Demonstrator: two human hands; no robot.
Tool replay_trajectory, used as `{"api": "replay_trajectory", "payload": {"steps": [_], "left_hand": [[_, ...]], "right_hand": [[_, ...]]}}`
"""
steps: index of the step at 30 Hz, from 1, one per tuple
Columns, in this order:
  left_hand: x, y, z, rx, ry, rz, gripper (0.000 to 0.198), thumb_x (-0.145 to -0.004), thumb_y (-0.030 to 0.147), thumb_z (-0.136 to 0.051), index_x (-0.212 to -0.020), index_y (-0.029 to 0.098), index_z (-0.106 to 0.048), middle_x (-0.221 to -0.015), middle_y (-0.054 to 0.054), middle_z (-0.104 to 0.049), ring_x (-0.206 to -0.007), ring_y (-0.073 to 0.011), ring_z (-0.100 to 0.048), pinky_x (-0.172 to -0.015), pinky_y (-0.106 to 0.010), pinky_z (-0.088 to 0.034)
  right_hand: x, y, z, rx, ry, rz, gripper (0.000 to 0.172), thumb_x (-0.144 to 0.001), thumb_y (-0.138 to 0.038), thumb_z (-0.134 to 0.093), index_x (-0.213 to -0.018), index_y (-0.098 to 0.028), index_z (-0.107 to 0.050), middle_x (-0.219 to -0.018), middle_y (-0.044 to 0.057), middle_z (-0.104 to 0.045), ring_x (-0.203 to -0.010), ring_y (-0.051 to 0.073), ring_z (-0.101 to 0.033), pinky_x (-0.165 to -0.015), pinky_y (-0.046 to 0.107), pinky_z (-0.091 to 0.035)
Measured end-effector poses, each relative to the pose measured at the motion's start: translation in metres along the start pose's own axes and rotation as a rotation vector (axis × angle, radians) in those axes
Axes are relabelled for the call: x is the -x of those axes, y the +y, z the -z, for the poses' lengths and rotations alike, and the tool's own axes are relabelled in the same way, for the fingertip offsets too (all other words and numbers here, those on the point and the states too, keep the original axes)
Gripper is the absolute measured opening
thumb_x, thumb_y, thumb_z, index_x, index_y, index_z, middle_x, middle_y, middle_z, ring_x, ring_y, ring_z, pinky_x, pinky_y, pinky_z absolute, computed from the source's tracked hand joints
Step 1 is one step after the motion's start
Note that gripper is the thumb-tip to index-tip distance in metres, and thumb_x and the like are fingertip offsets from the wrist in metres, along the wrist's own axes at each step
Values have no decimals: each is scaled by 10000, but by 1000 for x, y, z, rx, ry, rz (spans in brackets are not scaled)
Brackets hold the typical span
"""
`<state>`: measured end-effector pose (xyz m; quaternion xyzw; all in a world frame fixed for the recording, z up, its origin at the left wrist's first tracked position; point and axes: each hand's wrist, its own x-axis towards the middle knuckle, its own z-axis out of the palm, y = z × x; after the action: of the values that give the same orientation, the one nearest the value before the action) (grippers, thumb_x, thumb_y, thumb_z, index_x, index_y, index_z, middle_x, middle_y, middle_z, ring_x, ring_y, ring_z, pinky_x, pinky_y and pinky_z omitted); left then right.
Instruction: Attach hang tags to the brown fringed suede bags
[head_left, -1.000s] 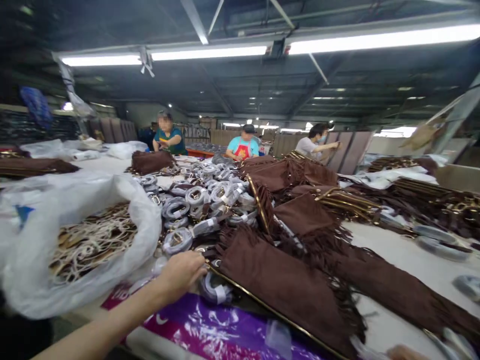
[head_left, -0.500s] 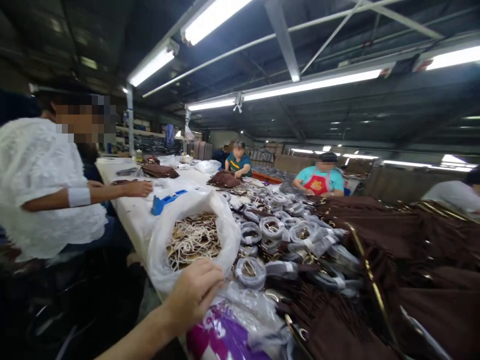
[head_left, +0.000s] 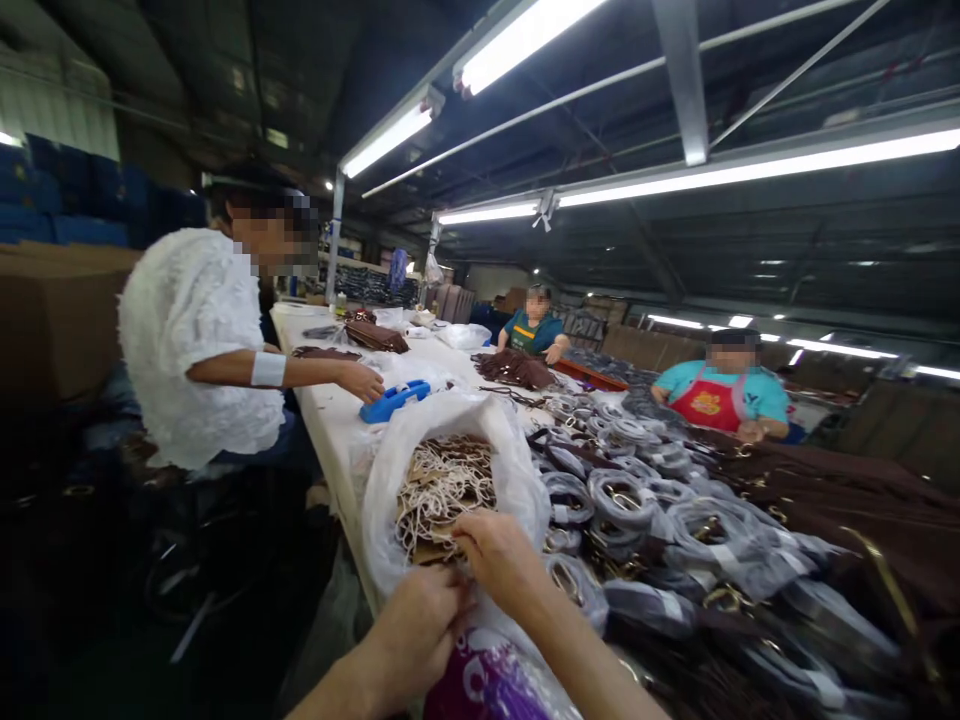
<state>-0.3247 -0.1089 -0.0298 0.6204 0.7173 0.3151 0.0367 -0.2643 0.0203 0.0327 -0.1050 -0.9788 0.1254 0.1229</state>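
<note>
A white plastic bag (head_left: 517, 470) stands rolled open at the table's near edge. Inside it lie brown card tags with tangled white strings (head_left: 442, 485). At the bag's near rim, my left hand (head_left: 420, 615) is closed, its fingers curled against the plastic. My right hand (head_left: 499, 560) reaches over the rim from the right. Its fingers are bent together at the near side of the tags, and what they pinch is too small to make out. Below both hands is a purple and clear plastic package (head_left: 487, 680), partly covered by my right forearm.
Coiled straps in clear wrap (head_left: 622, 495) with gold buckles pile up on the right, beside brown fabric pieces (head_left: 810, 480). A blue holder (head_left: 394, 400) sits beyond the bag, near the hand of a co-worker (head_left: 202, 340) in white. Two more people work across the table (head_left: 330, 440).
The view has swung left. My right hand has come in from the lower right to the tags. My left hand has drawn down along the bag's near rim.
</note>
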Motion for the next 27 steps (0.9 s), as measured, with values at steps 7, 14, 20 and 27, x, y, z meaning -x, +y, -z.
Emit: {"api": "replay_trajectory", "payload": {"steps": [7, 14, 20, 27], "left_hand": [[10, -4, 6, 145, 156, -76, 261, -897, 125, -411, -908, 184, -665, -965, -88, -693, -933, -211, -626, -847, -325, -514], [-13, -38, 35, 109, 542, 116, 270, -911, 171, -406, -1058, 174, -633, -1159, -132, -659, -1121, -245, -596, -1025, -437, -466], [-44, -54, 34, 37, 535, 187, 398, -833, 80, -400, -1181, 120, -589, -1274, -170, -588, -1233, -264, -523, -1096, -491, -400], [-60, -42, 39, -76, 474, 117, 405, -835, 65, -440, -1136, 202, -674, -1325, -120, -550, -1250, -266, -491, -1093, -485, -389]], "right_hand": [[-3, 15, -27, 99, 114, -115, 140, -922, -108, -505, -934, -175, -628, -954, 75, -670, -842, 209, -660, -709, 272, -450], [-25, 18, -28, 148, 202, -188, 209, -942, -121, -455, -888, -181, -647, -887, 92, -682, -777, 220, -655, -630, 286, -406], [-27, 18, -23, 60, 219, -182, 204, -887, -142, -498, -822, -214, -678, -872, 56, -681, -751, 204, -638, -627, 286, -400], [-10, 36, 12, -817, 170, -144, 275, -845, -453, -574, -753, -203, -642, -759, 8, -654, -786, 205, -617, -686, 308, -505]]}}
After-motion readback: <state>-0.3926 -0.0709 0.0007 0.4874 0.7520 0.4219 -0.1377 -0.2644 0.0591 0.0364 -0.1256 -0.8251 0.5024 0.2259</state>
